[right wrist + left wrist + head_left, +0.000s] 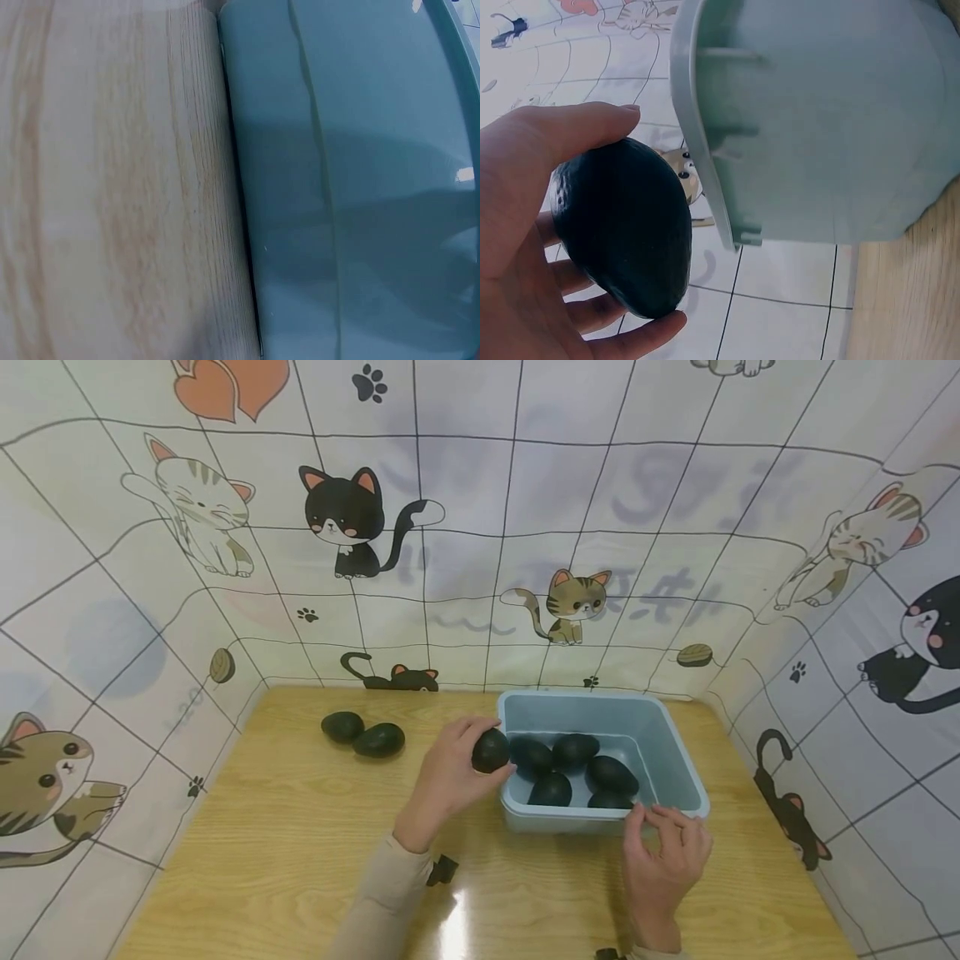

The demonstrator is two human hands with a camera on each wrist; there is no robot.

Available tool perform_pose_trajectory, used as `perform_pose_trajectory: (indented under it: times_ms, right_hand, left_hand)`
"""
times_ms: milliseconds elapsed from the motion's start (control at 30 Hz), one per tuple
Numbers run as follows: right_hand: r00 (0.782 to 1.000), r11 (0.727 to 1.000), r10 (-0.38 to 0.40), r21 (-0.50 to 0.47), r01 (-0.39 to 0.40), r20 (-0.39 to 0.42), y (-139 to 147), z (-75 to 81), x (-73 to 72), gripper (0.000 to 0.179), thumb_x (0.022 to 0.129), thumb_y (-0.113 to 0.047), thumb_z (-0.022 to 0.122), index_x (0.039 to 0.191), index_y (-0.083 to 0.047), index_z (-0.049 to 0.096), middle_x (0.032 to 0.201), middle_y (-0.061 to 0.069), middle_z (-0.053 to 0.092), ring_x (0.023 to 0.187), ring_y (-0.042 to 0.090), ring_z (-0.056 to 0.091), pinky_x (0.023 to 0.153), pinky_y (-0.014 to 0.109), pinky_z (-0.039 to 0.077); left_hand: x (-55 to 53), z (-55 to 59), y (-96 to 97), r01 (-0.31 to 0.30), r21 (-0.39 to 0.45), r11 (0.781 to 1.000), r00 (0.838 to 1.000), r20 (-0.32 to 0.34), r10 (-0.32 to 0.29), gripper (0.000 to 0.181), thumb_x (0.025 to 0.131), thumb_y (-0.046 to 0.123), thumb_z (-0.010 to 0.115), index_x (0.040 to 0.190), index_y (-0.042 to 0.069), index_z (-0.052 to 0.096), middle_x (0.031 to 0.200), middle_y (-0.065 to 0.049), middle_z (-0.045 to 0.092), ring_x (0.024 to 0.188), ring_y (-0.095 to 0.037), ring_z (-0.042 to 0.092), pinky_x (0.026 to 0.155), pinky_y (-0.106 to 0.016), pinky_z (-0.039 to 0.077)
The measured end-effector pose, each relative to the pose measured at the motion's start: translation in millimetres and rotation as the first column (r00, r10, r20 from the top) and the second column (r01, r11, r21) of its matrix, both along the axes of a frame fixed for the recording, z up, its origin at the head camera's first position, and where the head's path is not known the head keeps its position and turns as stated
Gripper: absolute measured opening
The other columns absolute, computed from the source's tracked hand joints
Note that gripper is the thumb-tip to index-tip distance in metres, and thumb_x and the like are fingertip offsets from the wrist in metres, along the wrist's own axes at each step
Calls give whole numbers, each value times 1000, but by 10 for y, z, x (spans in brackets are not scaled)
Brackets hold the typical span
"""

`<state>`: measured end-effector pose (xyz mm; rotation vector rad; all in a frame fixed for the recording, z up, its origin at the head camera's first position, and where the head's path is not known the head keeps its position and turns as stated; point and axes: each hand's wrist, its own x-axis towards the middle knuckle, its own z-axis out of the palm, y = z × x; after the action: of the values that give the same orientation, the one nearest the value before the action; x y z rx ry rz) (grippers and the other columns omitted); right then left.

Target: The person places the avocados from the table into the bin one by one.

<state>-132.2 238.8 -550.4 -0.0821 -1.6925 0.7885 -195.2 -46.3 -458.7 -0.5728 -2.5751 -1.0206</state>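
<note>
My left hand (459, 768) holds a dark green avocado (491, 751) between thumb and fingers, just outside the left rim of a light blue plastic bin (678, 752). The left wrist view shows this avocado (622, 225) close up, apart from the bin's wall (817, 135). Several more avocados (575, 750) lie inside the bin, towards its left and middle. At the bin's front right, my right hand (663, 860) grips the front rim with thumb and curled fingertips. The right wrist view shows the bin's outer side (390, 172) but no hand.
Two avocados (379, 740) lie side by side on the wooden table (285, 843), left of the bin. A cat-patterned cloth (465, 560) rises behind the table and along both sides. Black pieces (442, 870) show at the wrists.
</note>
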Motion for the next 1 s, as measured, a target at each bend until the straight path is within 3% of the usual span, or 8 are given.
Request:
perform_pose_trajectory:
  times_ms: [400,1000]
  right_hand:
    - [1000,1000,-1,-4,1,-4,-3,-11,-7,20,87,-7,77,75,8,72,88,25,68,88,45,58,106,27,35]
    - [1000,1000,-7,-12,7,8,-7,6,5,18,85,-4,78,75,9,72,87,25,68,89,45,59,106,26,35]
  left_hand:
    - [46,59,183,66,-78,995,998,3,-66,66,88,43,87,144,15,64,141,-7,66,134,-30,61,109,-48,56]
    - [-2,79,382,121,-148,982,992,-19,-125,65,89,45,85,143,16,65,141,-5,66,133,-26,62,105,-43,58]
